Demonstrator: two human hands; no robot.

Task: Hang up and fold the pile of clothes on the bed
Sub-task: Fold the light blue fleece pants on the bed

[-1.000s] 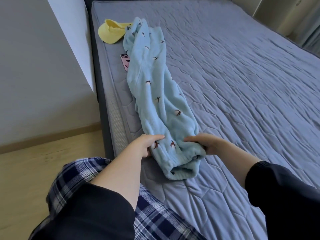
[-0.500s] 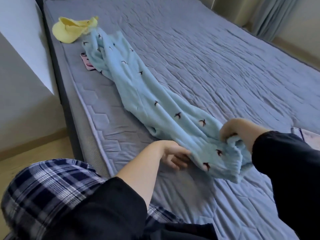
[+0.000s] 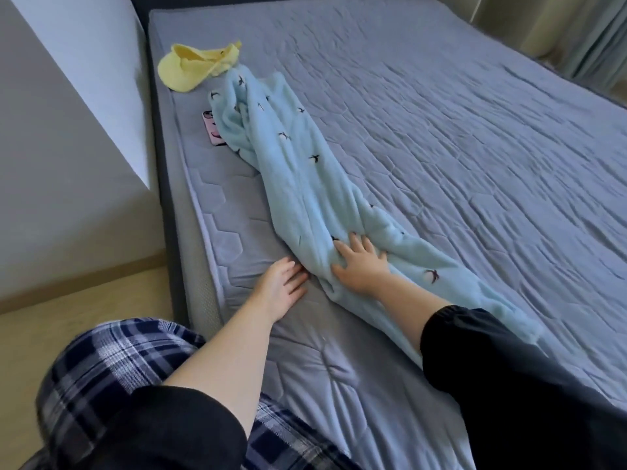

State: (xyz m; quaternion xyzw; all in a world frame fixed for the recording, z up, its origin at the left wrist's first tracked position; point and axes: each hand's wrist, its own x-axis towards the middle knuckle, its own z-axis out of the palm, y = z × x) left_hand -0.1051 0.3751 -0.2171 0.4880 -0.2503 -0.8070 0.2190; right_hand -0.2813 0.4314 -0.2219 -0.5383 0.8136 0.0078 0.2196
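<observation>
The right hand [image 3: 361, 262] is laid flat, fingers spread, on the light-blue bird-print fleece garment [image 3: 305, 184]. The left hand [image 3: 283, 283] is rested open on the bed [image 3: 458, 147] at its 9 o'clock, fingertips touching the garment's edge. The garment is stretched from 11 to 4 o'clock, with a yellow cap [image 3: 196, 66] at its 11 o'clock end and a pink-cased phone [image 3: 212, 128] partly covered there.

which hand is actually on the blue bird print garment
The right hand, fingers spread on the light blue garment. The left hand rests on the bare mattress just beside the garment's edge.
</observation>
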